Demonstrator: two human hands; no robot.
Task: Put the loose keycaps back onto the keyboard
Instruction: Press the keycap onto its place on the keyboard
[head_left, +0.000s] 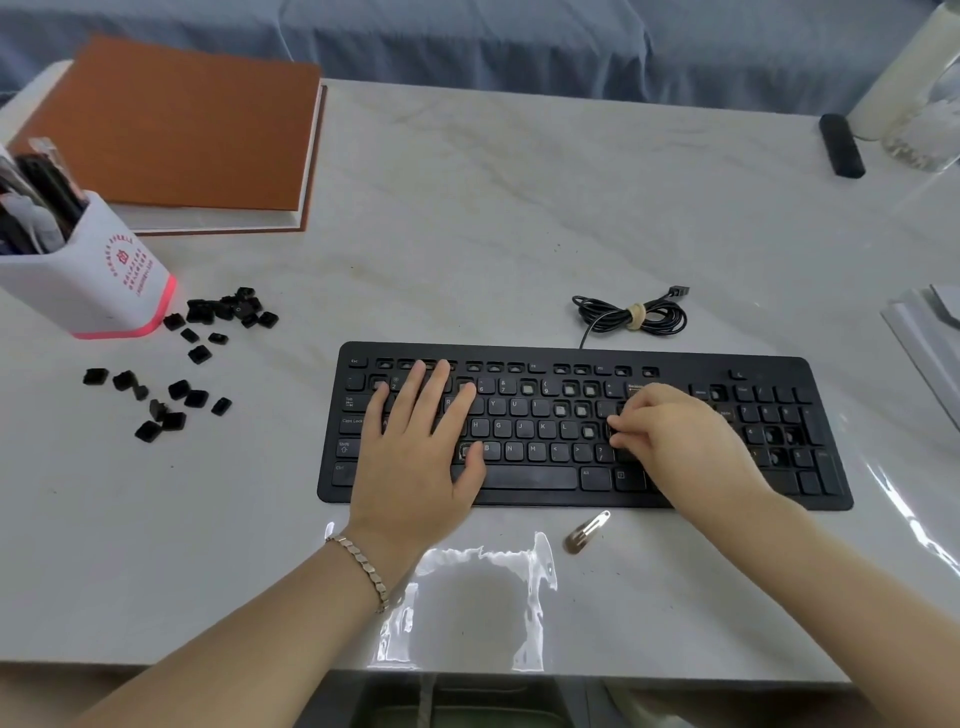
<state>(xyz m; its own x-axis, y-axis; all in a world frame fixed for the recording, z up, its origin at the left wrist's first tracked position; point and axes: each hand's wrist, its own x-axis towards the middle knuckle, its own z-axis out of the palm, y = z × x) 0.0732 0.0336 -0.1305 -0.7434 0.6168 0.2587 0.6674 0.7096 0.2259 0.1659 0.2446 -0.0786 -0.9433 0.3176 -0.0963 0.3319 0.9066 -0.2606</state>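
A black keyboard (545, 478) lies in the middle of the pale table, with several bare key sockets (571, 410) showing among its keys. Loose black keycaps lie to its left in two scattered groups, one beside the pen holder (228, 312) and one nearer me (156, 400). My left hand (415, 447) rests flat on the keyboard's left half with straight fingers. My right hand (670, 436) sits over the right end of the letter block, its fingertips curled together on a small black keycap (619, 434) that they mostly hide.
A white pen holder (88, 280) and a brown-covered book (176, 135) stand at the left. The keyboard's coiled cable (631, 314) lies behind it. A hair clip (587, 532) lies in front. A black bar (841, 145), a glass jar (924, 130) and papers (930, 332) are at the right.
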